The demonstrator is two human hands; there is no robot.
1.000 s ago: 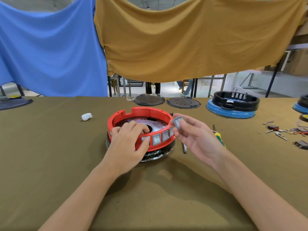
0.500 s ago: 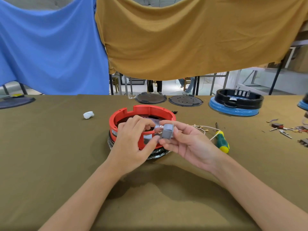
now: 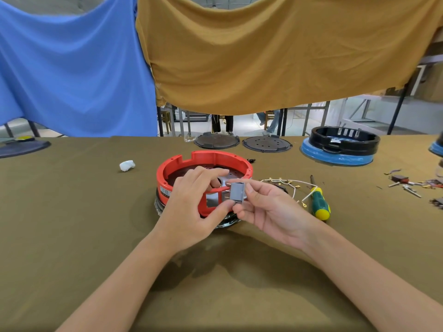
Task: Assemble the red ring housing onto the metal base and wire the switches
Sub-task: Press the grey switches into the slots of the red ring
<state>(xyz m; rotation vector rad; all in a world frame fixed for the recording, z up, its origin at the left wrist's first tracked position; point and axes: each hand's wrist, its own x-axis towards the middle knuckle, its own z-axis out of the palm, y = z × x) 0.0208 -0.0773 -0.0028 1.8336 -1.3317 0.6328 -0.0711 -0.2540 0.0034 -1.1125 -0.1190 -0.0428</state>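
Both hands pinch grey switch [image 3: 236, 192] at red ring housing [image 3: 182, 164] front: left hand [image 3: 191, 207], right hand [image 3: 268, 212].

Switch [image 3: 236, 192] now gone from housing [image 3: 182, 164] (seemingly) — hand-held.

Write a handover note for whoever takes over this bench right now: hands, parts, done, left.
Left hand: grips the near wall of the red ring housing, fingers over the rim.
Right hand: pinches a grey switch just outside the housing's near wall.
Housing sits on the metal base, mid-table. An open slot shows in the near wall.
White wires with ring terminals lie loose to the right, beside the green-yellow screwdriver.
Done: housing on base.
Left: seat this switch, then wire. Other switches are hidden by the hands.
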